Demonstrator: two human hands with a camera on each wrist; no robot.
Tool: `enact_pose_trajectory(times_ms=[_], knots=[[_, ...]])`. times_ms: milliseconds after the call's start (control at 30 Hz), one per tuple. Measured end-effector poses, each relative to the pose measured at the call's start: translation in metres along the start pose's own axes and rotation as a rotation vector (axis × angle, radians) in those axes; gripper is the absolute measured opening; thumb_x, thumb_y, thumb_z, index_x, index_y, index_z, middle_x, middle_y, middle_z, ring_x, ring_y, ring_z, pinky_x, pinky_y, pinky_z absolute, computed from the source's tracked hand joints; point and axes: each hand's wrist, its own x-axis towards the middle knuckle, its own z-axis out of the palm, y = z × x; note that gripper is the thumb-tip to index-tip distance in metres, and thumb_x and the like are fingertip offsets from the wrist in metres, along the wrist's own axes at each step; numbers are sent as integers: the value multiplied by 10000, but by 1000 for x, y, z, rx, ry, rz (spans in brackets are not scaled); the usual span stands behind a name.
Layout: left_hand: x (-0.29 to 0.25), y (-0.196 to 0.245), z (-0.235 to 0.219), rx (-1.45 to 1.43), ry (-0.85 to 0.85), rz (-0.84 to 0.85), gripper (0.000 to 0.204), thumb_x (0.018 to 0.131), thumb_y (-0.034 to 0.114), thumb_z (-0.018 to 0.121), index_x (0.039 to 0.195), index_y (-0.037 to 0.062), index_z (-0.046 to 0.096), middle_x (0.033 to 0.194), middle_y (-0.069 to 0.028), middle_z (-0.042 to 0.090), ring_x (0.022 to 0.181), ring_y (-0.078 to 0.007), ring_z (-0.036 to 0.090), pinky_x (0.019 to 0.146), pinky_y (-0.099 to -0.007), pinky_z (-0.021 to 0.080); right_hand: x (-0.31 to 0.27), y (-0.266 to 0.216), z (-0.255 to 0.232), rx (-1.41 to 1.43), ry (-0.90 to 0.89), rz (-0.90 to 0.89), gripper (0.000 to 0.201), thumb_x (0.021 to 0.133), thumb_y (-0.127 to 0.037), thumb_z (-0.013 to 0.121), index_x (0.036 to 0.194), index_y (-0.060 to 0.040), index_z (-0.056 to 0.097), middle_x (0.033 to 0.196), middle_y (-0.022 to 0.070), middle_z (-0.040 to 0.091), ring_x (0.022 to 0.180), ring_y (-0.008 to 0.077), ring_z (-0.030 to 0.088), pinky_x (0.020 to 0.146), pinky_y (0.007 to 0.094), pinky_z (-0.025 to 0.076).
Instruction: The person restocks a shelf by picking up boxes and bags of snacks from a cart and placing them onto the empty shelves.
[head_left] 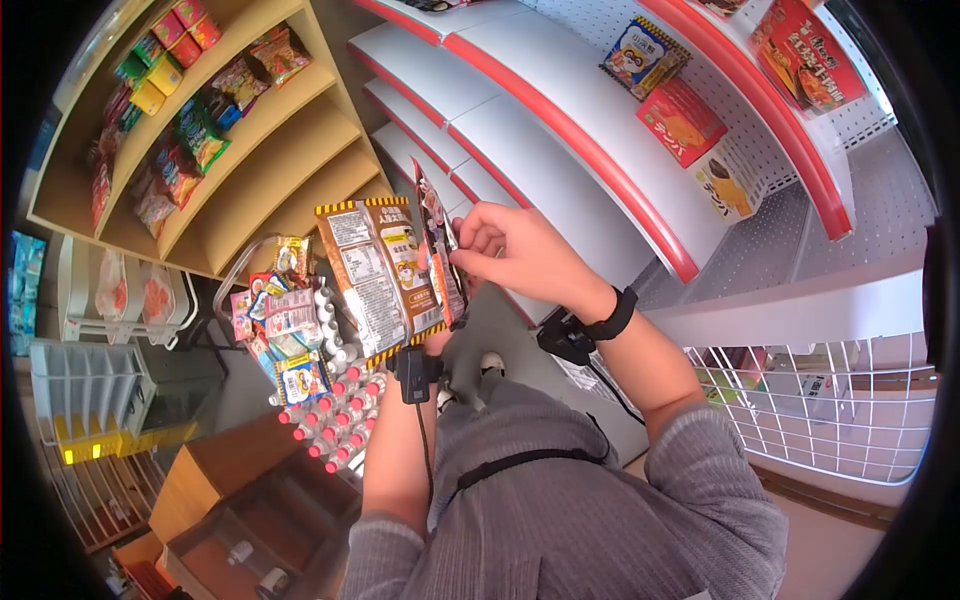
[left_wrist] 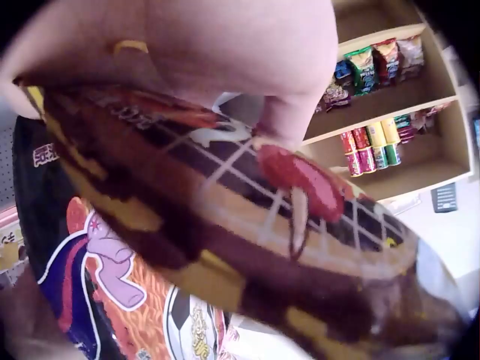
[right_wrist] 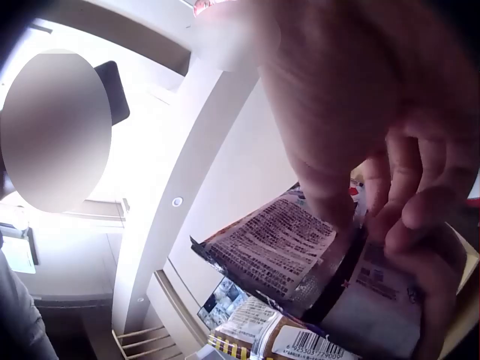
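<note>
In the head view, the left hand, mostly hidden by packets, holds a brown packet with yellow-and-black striped edges. The left wrist view shows this hand gripping the brown packet from above. Beside it stands a black packet, seen nearly edge-on from the head; its pony picture shows on the black packet behind the brown one. The right hand, fingers curled, pinches the black packet near its upper part. From the right wrist, the hand covers part of that packet's printed back.
White shelves with red edges rise ahead and right, carrying a few packets and boxes. A wooden shelf at left holds snack bags and cans. Below it are piled packets and red-capped bottles. A white wire basket is at right.
</note>
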Motion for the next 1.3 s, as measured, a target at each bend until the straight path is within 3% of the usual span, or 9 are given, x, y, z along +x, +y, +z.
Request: enact_pose_trajectory(times_ms=[100,200,433,533,733,933,1000,1167,1300], knots=[[-5,6,-20,-106,-291,-61,455,1046,355,477,1373,42,521,1366,-142,581,1259,-297,550,1105,-488,440,0,-9,9,31,0,5,147,858,-98,713,876,10,614,715,63,693,635,115,685,578,265,515],[-10,5,-22,-76,-108,36,412,1039,372,470,1311,80,570,1341,-124,595,1168,-299,595,1038,-468,476,2,-13,12,-50,-21,73,69,858,-37,661,885,-20,599,752,26,669,642,94,669,594,235,485],[-37,25,16,19,-320,-53,271,1018,386,478,920,134,497,1409,-218,538,1340,-404,478,1149,-606,344,-3,-12,25,207,14,144,64,871,-68,630,921,-28,638,783,7,676,661,69,614,593,227,453],[-47,33,1,-26,-341,-123,264,1016,377,483,908,137,461,1458,-294,463,1417,-462,374,1191,-680,222,-9,-5,26,242,57,115,79,927,-90,620,975,-37,652,842,-4,684,728,53,610,620,231,479],[-72,36,7,161,-345,-147,223,997,362,518,952,163,429,1450,-213,450,1389,-417,380,1160,-688,261,-22,-18,41,296,106,103,134,943,-99,607,1049,-23,639,860,4,687,768,77,637,700,241,539],[-88,43,-24,-7,-217,-154,393,1007,417,504,1301,159,545,1568,-96,423,1458,-368,330,1203,-604,219,-30,-10,65,308,-59,108,191,988,-162,602,1116,-21,603,995,34,688,877,99,672,742,269,570],[-93,44,-15,-13,-63,-157,291,1013,402,507,1140,140,495,1393,-28,504,1377,-274,401,1134,-596,276,-35,-19,65,339,-37,147,276,1012,-262,589,1154,-26,607,1009,45,687,899,120,679,764,287,581],[-82,45,4,104,-137,-98,356,1016,435,507,1211,140,548,1272,-7,565,1366,-248,428,1126,-599,299,-22,-39,45,363,77,348,600,1036,-550,501,1280,-11,599,1069,102,689,946,196,696,817,343,603],[-59,44,13,104,-61,-85,345,1004,421,489,1181,138,575,1214,-4,611,1375,-281,456,1159,-674,253,9,-41,19,-60,-5,358,729,954,-589,613,1231,85,623,1096,187,708,918,246,704,791,336,586]])
